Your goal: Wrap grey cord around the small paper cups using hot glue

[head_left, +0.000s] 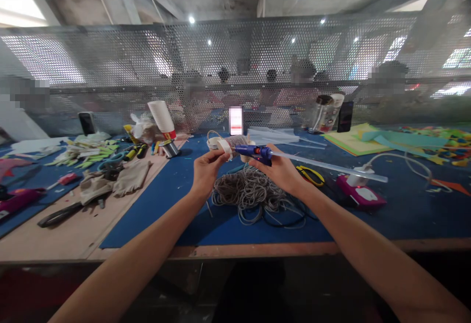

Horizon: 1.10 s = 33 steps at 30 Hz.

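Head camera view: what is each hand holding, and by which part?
The right hand grips the blue glue gun at its rear; the left hand pinches a white band near its lower edge.

Blue mat [152, 210]: passable left of left grip [207, 168]
Glue stick [331, 165]: juts rightward from right grip [280, 170]
Cord heap [253, 193]: blocks below both grips

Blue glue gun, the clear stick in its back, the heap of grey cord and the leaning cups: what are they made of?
Blue glue gun: likely hard plastic, from its smooth, molded-looking body.
Glue stick: probably meltable plastic; it is pale and translucent.
Grey cord: perhaps textile, matte and loosely looping, though a synthetic is possible.
Cups: white, thin-walled; paper or plastic, I can't tell.
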### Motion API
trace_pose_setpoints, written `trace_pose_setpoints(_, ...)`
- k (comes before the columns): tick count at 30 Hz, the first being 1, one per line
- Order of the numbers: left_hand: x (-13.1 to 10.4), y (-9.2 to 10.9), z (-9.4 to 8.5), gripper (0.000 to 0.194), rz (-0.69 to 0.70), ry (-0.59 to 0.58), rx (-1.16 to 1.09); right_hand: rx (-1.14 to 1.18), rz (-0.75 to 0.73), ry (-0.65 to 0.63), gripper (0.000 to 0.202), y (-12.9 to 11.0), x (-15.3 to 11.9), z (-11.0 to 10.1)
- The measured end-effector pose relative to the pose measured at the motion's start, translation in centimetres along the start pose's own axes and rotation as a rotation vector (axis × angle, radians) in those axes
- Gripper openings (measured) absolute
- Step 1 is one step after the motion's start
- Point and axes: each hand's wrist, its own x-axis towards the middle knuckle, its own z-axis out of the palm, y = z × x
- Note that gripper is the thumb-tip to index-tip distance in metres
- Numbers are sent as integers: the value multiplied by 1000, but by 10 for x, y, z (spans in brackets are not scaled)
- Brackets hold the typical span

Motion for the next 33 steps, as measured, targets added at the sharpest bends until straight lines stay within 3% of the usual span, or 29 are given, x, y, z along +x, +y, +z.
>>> trace_pose_setpoints(33, 0, 3, 1, 25, 3, 17, -9, -32, -37, -6, 32, 4, 0, 0)
